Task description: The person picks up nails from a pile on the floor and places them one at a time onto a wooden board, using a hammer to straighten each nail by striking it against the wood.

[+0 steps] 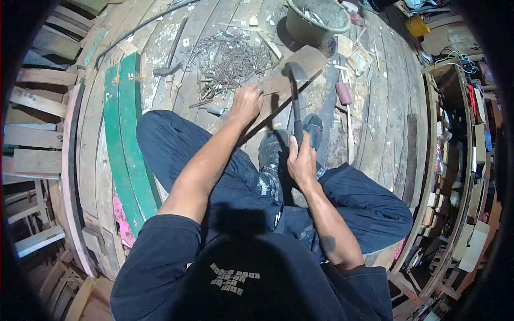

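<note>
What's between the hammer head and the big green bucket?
In the head view, the far end of the wooden board lies between the hammer head and the green bucket.

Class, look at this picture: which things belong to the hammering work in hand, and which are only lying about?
In use:
- hammer, gripped by the right hand
- wooden board under the hammer head
- left hand, pressed on the board beside a nail, too small to see clearly

Lying about:
- pile of nails
- green bucket
- green planks
- second hammer
</note>
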A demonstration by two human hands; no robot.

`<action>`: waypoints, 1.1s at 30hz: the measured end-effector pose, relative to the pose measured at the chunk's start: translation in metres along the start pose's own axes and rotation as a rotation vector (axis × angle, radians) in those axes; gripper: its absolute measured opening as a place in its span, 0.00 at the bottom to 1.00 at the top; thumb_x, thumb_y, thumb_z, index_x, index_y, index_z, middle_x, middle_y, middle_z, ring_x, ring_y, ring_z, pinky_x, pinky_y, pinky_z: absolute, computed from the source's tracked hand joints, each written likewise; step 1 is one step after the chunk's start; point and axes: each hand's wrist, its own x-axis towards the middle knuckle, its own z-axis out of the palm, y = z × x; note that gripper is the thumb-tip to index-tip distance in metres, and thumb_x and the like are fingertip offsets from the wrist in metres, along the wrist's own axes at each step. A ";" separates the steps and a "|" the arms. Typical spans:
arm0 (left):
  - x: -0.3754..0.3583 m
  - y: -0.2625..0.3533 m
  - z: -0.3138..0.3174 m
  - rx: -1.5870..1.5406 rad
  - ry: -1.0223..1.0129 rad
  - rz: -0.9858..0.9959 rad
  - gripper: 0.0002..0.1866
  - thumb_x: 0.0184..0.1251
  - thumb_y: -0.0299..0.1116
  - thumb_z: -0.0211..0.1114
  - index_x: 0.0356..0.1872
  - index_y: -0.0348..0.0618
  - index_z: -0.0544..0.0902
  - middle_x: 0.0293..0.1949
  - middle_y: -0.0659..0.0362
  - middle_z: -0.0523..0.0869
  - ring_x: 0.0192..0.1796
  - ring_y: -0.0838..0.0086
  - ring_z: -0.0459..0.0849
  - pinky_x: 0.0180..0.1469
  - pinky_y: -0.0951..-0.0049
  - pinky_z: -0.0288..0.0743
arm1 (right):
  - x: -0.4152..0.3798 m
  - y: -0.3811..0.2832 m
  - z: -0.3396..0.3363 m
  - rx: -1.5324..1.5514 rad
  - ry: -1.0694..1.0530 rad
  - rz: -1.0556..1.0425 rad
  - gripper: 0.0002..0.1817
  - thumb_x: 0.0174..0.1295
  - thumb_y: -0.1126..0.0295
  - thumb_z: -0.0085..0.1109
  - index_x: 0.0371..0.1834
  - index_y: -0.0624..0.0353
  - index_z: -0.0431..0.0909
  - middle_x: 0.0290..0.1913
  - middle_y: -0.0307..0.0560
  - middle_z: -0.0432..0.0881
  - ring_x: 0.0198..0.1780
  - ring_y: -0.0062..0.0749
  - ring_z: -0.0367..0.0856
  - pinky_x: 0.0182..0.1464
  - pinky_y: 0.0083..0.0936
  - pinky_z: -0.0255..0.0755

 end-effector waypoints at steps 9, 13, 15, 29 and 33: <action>0.000 0.004 -0.004 -0.043 0.200 0.091 0.12 0.64 0.35 0.68 0.43 0.39 0.88 0.45 0.47 0.86 0.51 0.50 0.85 0.53 0.51 0.77 | -0.005 0.014 0.005 -0.159 -0.038 -0.016 0.17 0.77 0.61 0.51 0.55 0.66 0.67 0.32 0.79 0.81 0.39 0.80 0.80 0.39 0.60 0.71; -0.002 0.001 -0.002 -0.069 0.130 0.061 0.10 0.63 0.33 0.68 0.39 0.36 0.86 0.43 0.45 0.85 0.50 0.49 0.84 0.51 0.49 0.75 | -0.009 -0.005 -0.002 0.021 0.027 0.008 0.14 0.77 0.65 0.50 0.54 0.67 0.67 0.31 0.78 0.81 0.38 0.77 0.81 0.36 0.58 0.71; 0.001 0.001 -0.001 -0.096 0.165 0.064 0.10 0.64 0.33 0.67 0.38 0.36 0.86 0.43 0.45 0.85 0.50 0.48 0.84 0.51 0.49 0.75 | -0.011 0.002 0.002 -0.041 -0.006 0.004 0.14 0.77 0.65 0.50 0.53 0.66 0.67 0.30 0.78 0.80 0.37 0.77 0.81 0.35 0.59 0.71; 0.017 -0.027 -0.007 -0.384 0.060 -0.125 0.13 0.66 0.37 0.66 0.44 0.38 0.87 0.49 0.42 0.86 0.55 0.47 0.83 0.60 0.54 0.75 | 0.001 0.013 -0.010 0.057 0.110 0.103 0.18 0.78 0.58 0.48 0.56 0.63 0.71 0.37 0.76 0.83 0.44 0.76 0.82 0.44 0.58 0.71; 0.014 -0.028 -0.009 -0.248 0.139 -0.234 0.20 0.62 0.42 0.71 0.50 0.38 0.85 0.52 0.42 0.85 0.57 0.47 0.82 0.62 0.55 0.74 | -0.001 0.013 -0.012 0.107 0.196 0.061 0.18 0.78 0.58 0.48 0.57 0.63 0.72 0.37 0.75 0.83 0.44 0.76 0.82 0.44 0.57 0.71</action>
